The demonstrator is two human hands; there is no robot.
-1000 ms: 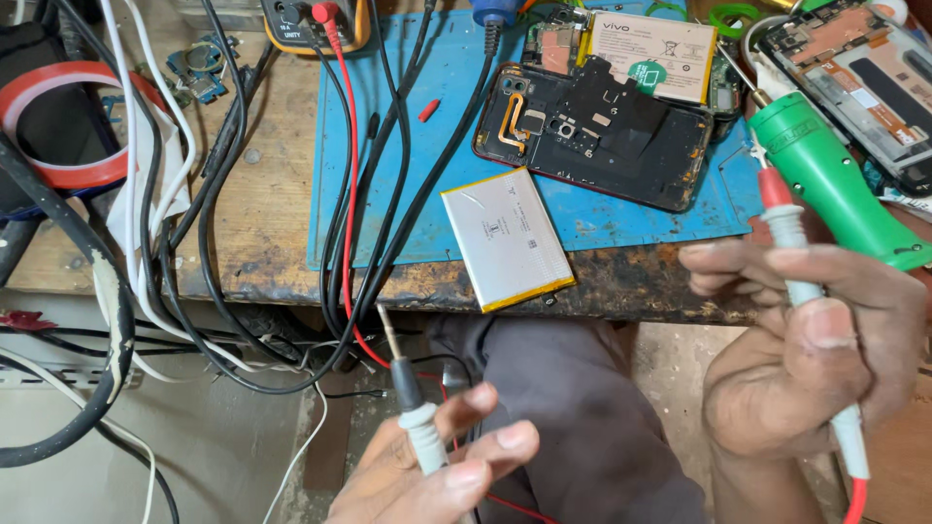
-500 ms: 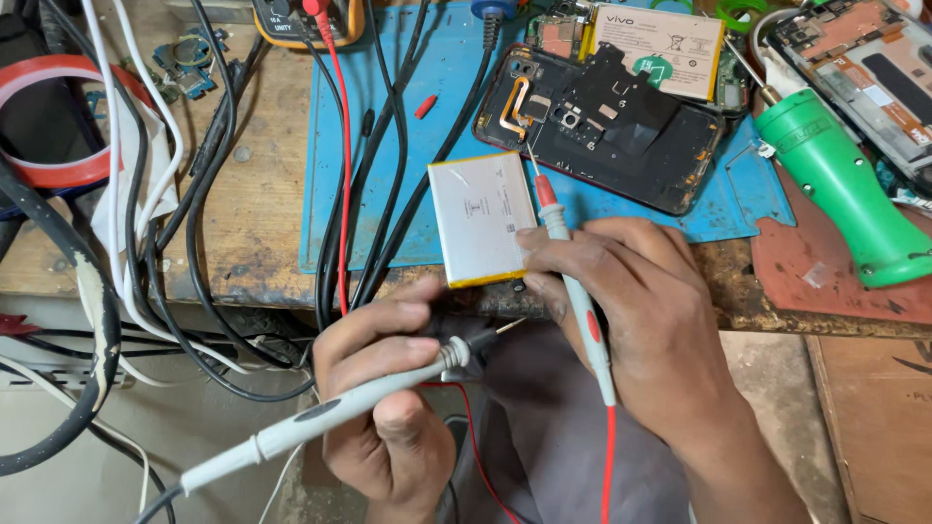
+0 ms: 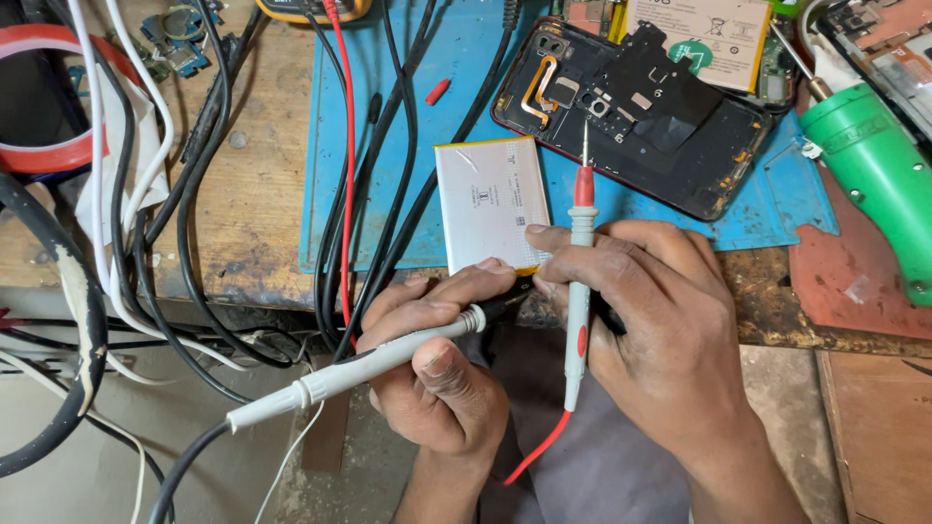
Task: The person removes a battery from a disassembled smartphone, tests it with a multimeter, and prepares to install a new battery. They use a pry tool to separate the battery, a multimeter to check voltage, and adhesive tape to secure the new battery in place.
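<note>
Your left hand (image 3: 432, 374) has a closed grip around a grey-handled test probe (image 3: 359, 367), thumb laid along the shaft, its dark tip aimed at the near edge of the flat silver battery cell (image 3: 493, 204). Your right hand (image 3: 646, 320) grasps the red test probe (image 3: 580, 281) pencil-fashion, its needle tip pointing away from you and lying over the edge of the opened phone body (image 3: 641, 116). The cell lies flat on the blue mat (image 3: 388, 126), at the front edge of the wooden surface (image 3: 243, 194), just beside the phone body and touching your fingertips.

Judged from this, the step in hand is bringing both probes to the cell's terminals at its near edge. Whether the grey probe's tip already touches a contact cannot be told; your fingers hide it. The red tip appears well clear of those terminals.

The next move calls for drawing the red tip back to the near edge, one probe per contact, tips kept apart.

Black and red leads (image 3: 359, 175) cross the mat. A green-handled tool (image 3: 869, 155) lies at the right.
</note>
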